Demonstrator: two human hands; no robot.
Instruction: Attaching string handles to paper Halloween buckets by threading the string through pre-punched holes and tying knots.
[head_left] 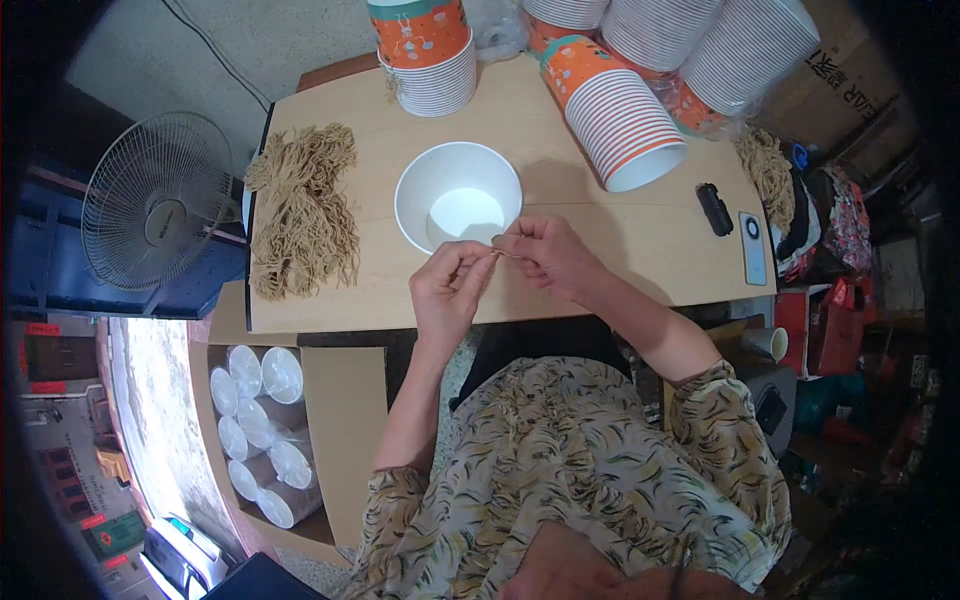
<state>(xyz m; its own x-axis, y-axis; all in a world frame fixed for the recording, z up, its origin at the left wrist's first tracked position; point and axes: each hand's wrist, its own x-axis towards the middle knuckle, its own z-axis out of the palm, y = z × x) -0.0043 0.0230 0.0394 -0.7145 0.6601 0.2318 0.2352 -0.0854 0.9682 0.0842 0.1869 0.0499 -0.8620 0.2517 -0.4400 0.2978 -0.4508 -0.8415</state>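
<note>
A thin tan strand (508, 254) pinched at the edge of a white bowl (418, 190)

The left hand (446, 292) and right hand (552, 256) meet at the bowl's five o'clock, thumbs and fingertips closed on the strand between them. It is too fine here to tell whether it is single or doubled.

So slim a piece could slip from the fingertips if the pinch loosens, or break if the hands pull too hard. A knuckle catching the near rim might push the bowl, which looks light. At two o'clock from it, a tapered stack of tubs (622, 128) lies on its side and could roll if bumped. At nine o'clock, the strand heap (305, 215) may snag when tugged, being loose and crinkled.

The bowl is round, smooth and matt, probably coated paper. The tubs show ribbed, nested rims and an orange printed wall. The worktop (385, 292) is flat, pale and wood-toned; at seven o'clock below it, an open cardboard box (347, 430) holds round, glossy clear-plastic packs (282, 375).
</note>
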